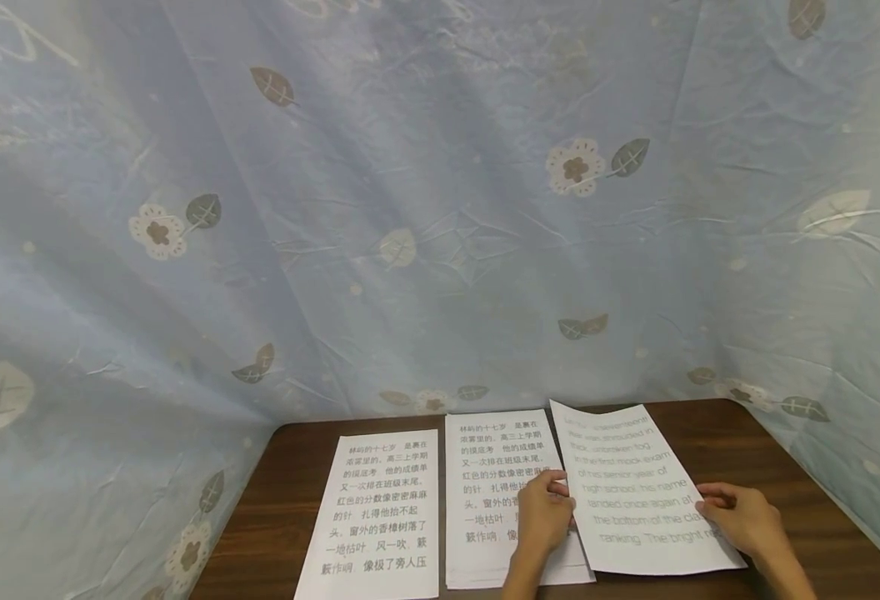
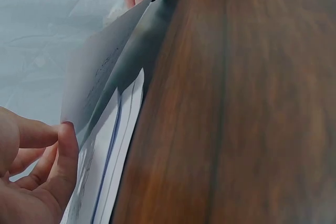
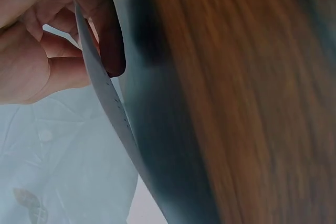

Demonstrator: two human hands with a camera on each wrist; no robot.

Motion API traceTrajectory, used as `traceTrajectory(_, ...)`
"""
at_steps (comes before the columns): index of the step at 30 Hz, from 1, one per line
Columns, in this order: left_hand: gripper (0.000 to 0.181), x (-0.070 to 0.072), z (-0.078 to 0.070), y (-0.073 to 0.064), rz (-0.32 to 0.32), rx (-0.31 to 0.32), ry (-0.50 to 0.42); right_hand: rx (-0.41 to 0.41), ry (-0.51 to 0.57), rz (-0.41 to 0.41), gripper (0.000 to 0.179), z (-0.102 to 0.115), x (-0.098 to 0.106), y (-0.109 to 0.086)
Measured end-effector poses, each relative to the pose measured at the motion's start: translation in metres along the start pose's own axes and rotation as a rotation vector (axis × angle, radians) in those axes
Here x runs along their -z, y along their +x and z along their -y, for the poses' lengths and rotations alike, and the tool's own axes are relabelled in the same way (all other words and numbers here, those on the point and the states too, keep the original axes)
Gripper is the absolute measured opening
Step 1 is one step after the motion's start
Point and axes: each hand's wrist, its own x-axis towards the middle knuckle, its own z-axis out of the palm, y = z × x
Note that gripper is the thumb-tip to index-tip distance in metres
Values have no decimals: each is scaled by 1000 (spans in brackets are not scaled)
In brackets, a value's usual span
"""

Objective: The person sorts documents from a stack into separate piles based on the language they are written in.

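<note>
A sheet of paper with pale English print is raised off the table at a slant, its top left corner curling up. My left hand pinches the left edge between thumb and finger; the left wrist view shows this pinch close up. On the opposite edge, my right hand grips the sheet, thumb on one face and fingers on the other in the right wrist view. Under the left hand and partly covered by the sheet lies a stack of papers with Chinese print, its layered edges visible in the left wrist view.
Another sheet with Chinese print lies flat on the dark wooden table, left of the stack. Behind the table hangs a pale blue curtain with leaf and flower patterns, which also closes in both sides.
</note>
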Motion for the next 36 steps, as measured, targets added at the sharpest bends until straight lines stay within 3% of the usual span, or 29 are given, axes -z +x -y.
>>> traceTrajectory(15,37,-27,-1,-2,-35,-8,-11,14,-38,-20,40,-12,12,-1)
traceTrajectory(36,36,-29,-2,-5,-42,-17,31,18,-75,-35,36,-16,9,1)
